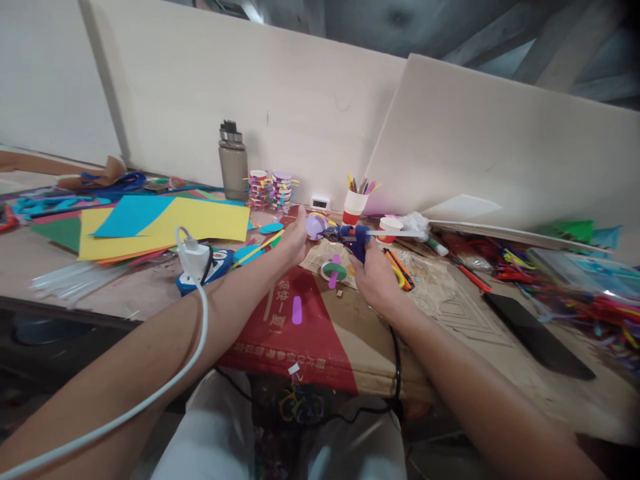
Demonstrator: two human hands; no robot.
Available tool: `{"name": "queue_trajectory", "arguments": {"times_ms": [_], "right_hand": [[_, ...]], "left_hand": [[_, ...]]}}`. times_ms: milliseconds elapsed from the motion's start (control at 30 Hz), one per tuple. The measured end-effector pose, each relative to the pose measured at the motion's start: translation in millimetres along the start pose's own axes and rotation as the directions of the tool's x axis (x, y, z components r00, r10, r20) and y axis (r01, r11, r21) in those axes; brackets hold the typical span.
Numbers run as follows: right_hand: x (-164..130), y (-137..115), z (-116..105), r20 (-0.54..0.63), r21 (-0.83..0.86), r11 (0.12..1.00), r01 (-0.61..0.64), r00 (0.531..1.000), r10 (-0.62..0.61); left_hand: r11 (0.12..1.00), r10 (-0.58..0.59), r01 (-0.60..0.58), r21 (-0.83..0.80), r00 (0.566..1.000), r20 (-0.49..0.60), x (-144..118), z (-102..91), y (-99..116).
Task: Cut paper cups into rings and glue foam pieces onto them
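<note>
- Lilac paper disc (315, 226), small and round, is pinched in the fingers of the left hand (295, 241), held up just above the work surface near the middle of the table.
- The right hand (373, 277) is wrapped closed around the grip of a blue glue gun (350, 238); its nozzle points left and meets the disc's edge, and a pale glue stick juts out of the gun's back toward the right.
- Below the gun, on the flattened cardboard (320, 333) that covers the near table edge, lie a ring-shaped paper piece with a green oval and purple strip (333, 270) and a separate purple strip (297, 310).
- Left of the hands, a white power strip (194, 257) sits at the edge of yellow and blue paper sheets (165, 223); its white cable (150, 400) drapes across the left forearm.
- Behind the hands, along the wooden backboard, stand a grey bottle (233, 162), stacks of coloured discs (271, 189) and a red-and-white paper cup of sticks (355, 203).
- To the right, markers (400, 267), a dark flat slab (535, 333) and a heap of pipe cleaners (575, 293) crowd the table; the barest stretch is the cardboard directly under the forearms.
</note>
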State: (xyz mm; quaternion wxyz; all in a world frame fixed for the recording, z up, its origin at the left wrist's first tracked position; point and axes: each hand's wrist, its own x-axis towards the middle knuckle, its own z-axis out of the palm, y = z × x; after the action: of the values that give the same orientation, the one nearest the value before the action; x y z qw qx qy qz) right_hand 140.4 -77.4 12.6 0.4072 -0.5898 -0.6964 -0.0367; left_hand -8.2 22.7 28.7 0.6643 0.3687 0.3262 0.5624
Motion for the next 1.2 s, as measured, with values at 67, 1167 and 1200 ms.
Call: {"name": "queue_trajectory", "arguments": {"times_ms": [67, 1167, 1200], "right_hand": [[0.0, -0.9, 0.9, 0.004, 0.005, 1.0, 0.005, 1.0, -0.005], [5.0, -1.8, 0.2, -0.01, 0.048, 0.999, 0.022, 1.0, -0.021], [5.2, -1.7, 0.3, -0.016, 0.05, 0.999, 0.019, 1.0, -0.018]], "left_hand": [[0.999, -0.019, 0.019, 0.027, 1.0, 0.016, -2.5, 1.2, -1.3], [0.992, -0.086, 0.079, 0.099, 0.994, 0.069, -8.5, 5.6, -7.9], [0.992, -0.081, 0.072, 0.105, 0.993, 0.082, -9.0, 5.7, -7.6]]}}
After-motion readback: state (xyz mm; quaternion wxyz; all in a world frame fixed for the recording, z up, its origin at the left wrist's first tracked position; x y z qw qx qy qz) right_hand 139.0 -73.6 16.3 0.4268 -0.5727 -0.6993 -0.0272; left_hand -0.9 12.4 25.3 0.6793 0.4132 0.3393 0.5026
